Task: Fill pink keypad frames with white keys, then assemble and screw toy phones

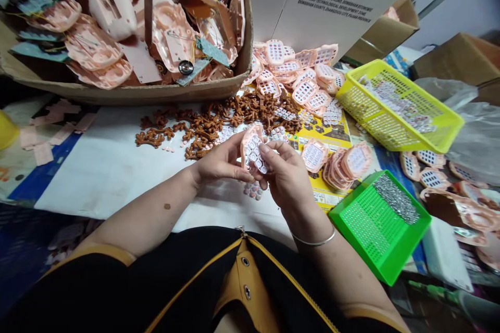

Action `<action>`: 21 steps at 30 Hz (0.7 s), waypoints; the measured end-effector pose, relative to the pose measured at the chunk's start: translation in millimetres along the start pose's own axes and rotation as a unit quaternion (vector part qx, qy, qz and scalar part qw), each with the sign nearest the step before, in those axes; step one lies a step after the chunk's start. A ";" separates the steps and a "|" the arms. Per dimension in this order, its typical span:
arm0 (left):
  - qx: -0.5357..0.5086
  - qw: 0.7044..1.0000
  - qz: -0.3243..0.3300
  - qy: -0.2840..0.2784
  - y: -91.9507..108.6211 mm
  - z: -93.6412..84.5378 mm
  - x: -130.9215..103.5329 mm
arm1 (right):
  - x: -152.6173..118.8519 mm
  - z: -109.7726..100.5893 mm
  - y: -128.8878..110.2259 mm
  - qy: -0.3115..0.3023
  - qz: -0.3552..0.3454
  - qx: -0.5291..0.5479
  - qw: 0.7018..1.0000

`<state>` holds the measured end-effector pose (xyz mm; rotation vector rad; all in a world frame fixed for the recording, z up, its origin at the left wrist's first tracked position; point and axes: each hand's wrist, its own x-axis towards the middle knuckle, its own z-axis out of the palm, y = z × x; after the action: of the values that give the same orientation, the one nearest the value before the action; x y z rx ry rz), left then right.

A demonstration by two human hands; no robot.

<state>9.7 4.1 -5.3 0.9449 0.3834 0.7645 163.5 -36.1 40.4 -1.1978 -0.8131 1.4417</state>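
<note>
Pale-pink moulded plastic shell (245, 149) held up btwn both hands, over white worktop (117, 166). From my remote seat: long axis runs roughly away from wearer, slight tilt; L hand (221, 161) on its L side, R hand (288, 173) at R/lower side. Can't call either hand nearer, both right at it. L part-closed, thumb + fingers gripping shell edge; R curled, thumb + fingertips pinching white multi-key keypad pc (254, 152) at shell's face. Shell looks shallow, rounded, wavy-rimmed; keys rounded, dark-outlined. Glossy brown plastic pcs (269, 114) just beyond, inside partly hidden
</note>
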 end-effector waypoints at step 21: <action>-0.078 0.996 0.025 -0.015 -8.8 -7.9 1.4 | -5.5 -23.3 1.1 -0.006 -0.533 -0.486 0.692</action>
<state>9.6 6.5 -16.9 0.8197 0.2705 0.8137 185.2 -44.3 34.5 -1.0326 -1.9822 -0.0593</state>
